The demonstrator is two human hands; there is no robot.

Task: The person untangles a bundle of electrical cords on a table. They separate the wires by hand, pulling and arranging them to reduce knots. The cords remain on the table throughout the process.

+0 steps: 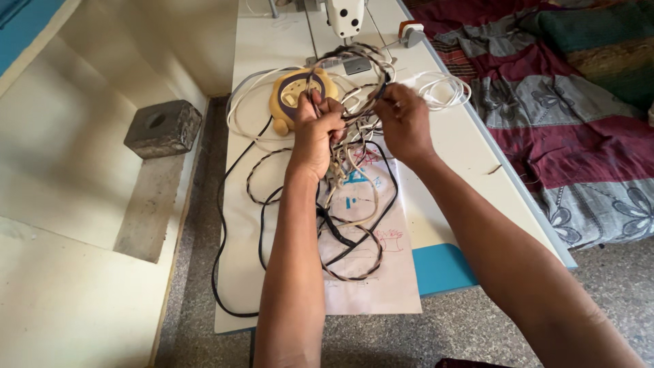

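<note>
- Head view: the left hand (315, 133) is closed in a fist around a tangled bundle of black, white and braided cords (347, 170), held above the pale bench (449, 177).
- Head view: the right hand (403, 123) pinches a dark strand of the same tangle between thumb and fingertips, just beside the left hand.
- Loops of the cords hang down onto a printed sheet of paper (388, 272) lying on the bench.
- Behind the left hand sits a round yellow plastic device (289, 95); a white sewing machine (344, 17) stands further back.
- A patterned red and grey bedspread (572, 129) lies to the right of the bench.
</note>
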